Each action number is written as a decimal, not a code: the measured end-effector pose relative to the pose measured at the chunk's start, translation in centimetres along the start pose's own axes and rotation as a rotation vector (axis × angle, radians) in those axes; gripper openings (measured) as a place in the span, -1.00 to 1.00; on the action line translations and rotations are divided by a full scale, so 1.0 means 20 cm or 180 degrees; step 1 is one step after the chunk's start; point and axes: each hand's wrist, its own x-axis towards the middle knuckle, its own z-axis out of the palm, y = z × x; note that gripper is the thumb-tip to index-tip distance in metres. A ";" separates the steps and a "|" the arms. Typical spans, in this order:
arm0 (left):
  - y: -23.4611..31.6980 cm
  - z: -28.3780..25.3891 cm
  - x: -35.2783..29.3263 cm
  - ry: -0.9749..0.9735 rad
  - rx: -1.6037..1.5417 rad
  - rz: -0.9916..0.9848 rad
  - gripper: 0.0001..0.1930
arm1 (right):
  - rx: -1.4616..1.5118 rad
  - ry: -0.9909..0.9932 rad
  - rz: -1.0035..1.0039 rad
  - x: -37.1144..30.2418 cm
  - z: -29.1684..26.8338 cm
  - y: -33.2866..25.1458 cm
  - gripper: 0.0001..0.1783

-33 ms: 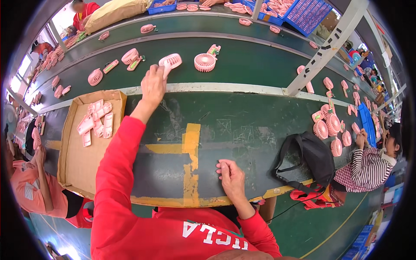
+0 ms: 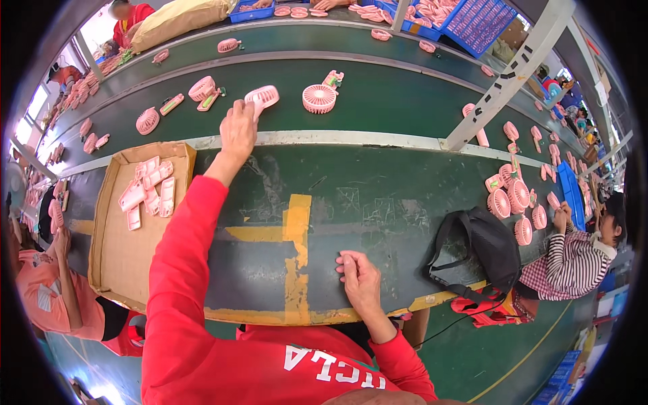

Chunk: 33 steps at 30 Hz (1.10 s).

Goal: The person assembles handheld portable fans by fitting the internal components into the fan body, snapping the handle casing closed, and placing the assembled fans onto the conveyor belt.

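My left hand reaches far out over the green table to the conveyor belt. Its fingers are closed on the handle of a pink hand-held fan, whose round head lies just beyond them. Another round pink fan lies on the belt to the right of it, and one more to the left. My right hand rests on the table near its front edge with the fingers curled in. I see nothing in it.
A flat cardboard box at the left holds several pink plastic parts. A black bag sits at the right front. Pink fans are piled by a seated person in a striped shirt. Another person sits at the left.
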 end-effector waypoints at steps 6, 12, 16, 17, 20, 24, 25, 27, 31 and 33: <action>0.12 0.41 0.05 -0.0124 0.0060 -0.0388 -0.41 | -0.0004 0.0074 0.0124 0.01 -0.02 -0.02 -0.78; 0.34 0.50 0.05 -0.0137 -0.0211 -0.0366 -0.45 | -0.0069 0.0118 0.0234 0.02 -0.01 -0.02 -0.80; 0.51 0.52 0.13 0.0085 -0.1010 0.0029 -0.42 | -0.0101 0.0151 0.0267 0.01 -0.01 -0.02 -0.81; 0.57 0.54 0.17 0.0004 -0.1573 -0.0238 -0.38 | -0.0074 0.0144 0.0283 0.00 -0.01 -0.03 -0.82; 0.73 0.61 0.30 -0.0276 -0.2251 -0.1162 -0.22 | -0.0067 0.0123 0.0323 -0.01 0.00 -0.02 -0.81; 0.83 0.61 0.45 -0.0890 -0.2240 -0.1549 -0.13 | 0.0008 0.0200 0.0390 -0.01 0.00 -0.02 -0.81; 0.84 0.61 0.47 -0.1049 -0.2034 -0.1748 -0.05 | -0.0036 0.0174 0.0317 -0.01 0.00 -0.02 -0.80; 0.83 0.60 0.50 -0.1257 -0.1782 -0.2061 0.09 | -0.0022 0.0175 0.0365 0.00 0.00 -0.02 -0.81; 0.78 0.62 0.60 -0.2335 -0.1808 -0.2135 0.04 | 0.0026 0.0169 0.0341 0.01 -0.01 -0.02 -0.81; 0.75 0.68 0.59 -0.2347 -0.1930 -0.1998 0.00 | 0.0021 0.0171 0.0314 0.01 -0.01 -0.02 -0.81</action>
